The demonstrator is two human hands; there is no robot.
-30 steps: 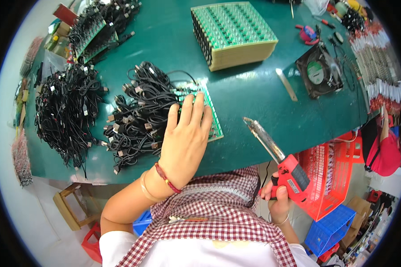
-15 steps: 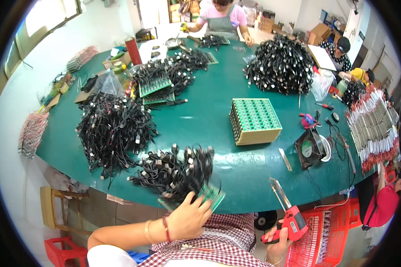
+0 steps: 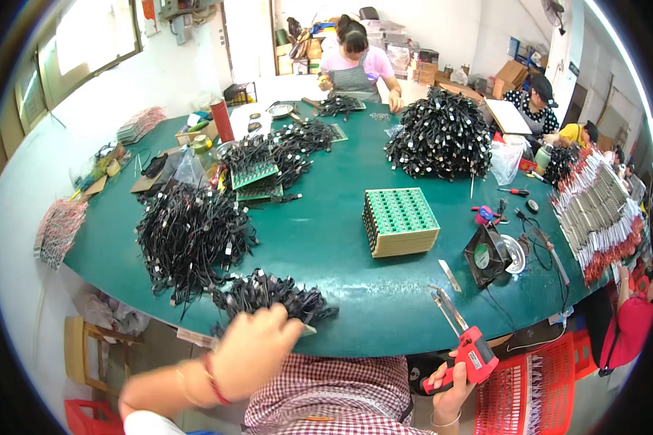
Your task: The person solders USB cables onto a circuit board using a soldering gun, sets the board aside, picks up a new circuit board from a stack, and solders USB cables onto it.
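Note:
My left hand [image 3: 257, 355], blurred, is curled at the table's near edge over a circuit board [image 3: 309, 330]. Only a pale sliver of that board shows past my fingers. Black cables [image 3: 276, 293] with small plugs bunch up just beyond the hand. To the right, my right hand [image 3: 450, 388] is wrapped round the handle of a red soldering gun [image 3: 476, 355]. Its two metal prongs [image 3: 448, 308] point up and left, over the table's near edge. A stack of green circuit boards [image 3: 401, 221] stands farther in, mid-table.
Big heaps of black cables lie at the left [image 3: 189, 235] and back right [image 3: 442, 134]. A black fan [image 3: 487, 255] and a steel strip [image 3: 450, 275] rest on the right. A red basket [image 3: 511, 388] is below the edge. Across the table a person [image 3: 355, 65] works.
My left hand has moved left and lower with the board and its cables, covering most of the board. The right hand and soldering gun have barely moved. The view has tilted up.

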